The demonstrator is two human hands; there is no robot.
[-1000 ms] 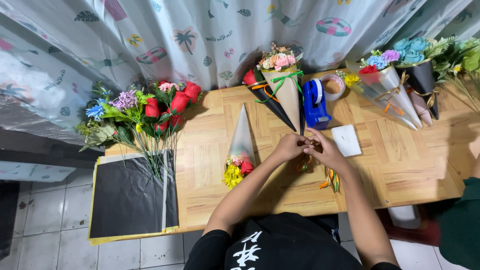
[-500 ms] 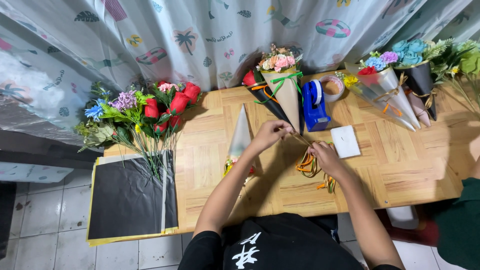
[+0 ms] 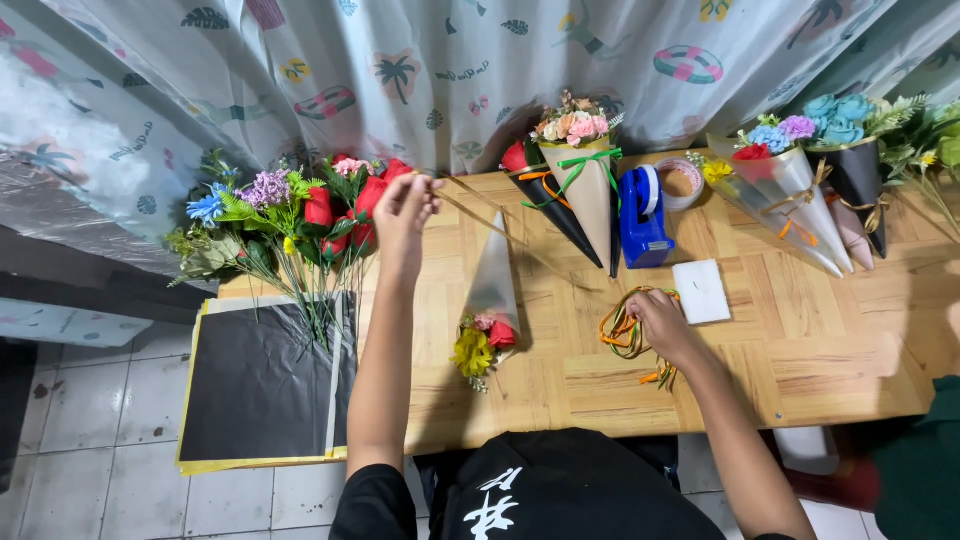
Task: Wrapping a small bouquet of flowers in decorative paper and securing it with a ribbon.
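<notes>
Left hand point(image 3: 404, 205) up at 10 o'clock, grip pinching a thin ribbon point(image 3: 500, 232); right hand point(image 3: 661, 322) grip clenched on the ribbon pile point(image 3: 622, 330) on the worktop point(image 3: 800, 340).

1. Pale printed fabric curtain point(image 3: 450, 70) with palm-tree and swim-ring motifs hangs across 10 to 2 o'clock, behind the bench.
2. Light wooden parquet-pattern table point(image 3: 820, 350) fills centre to 3 o'clock.
3. White square floor tiles point(image 3: 90, 470), grey grout, at 7 to 8 o'clock.
4. Clear plastic sheeting point(image 3: 70, 180) drapes at 9 o'clock.
5. Lighting even, soft shadows.
</notes>
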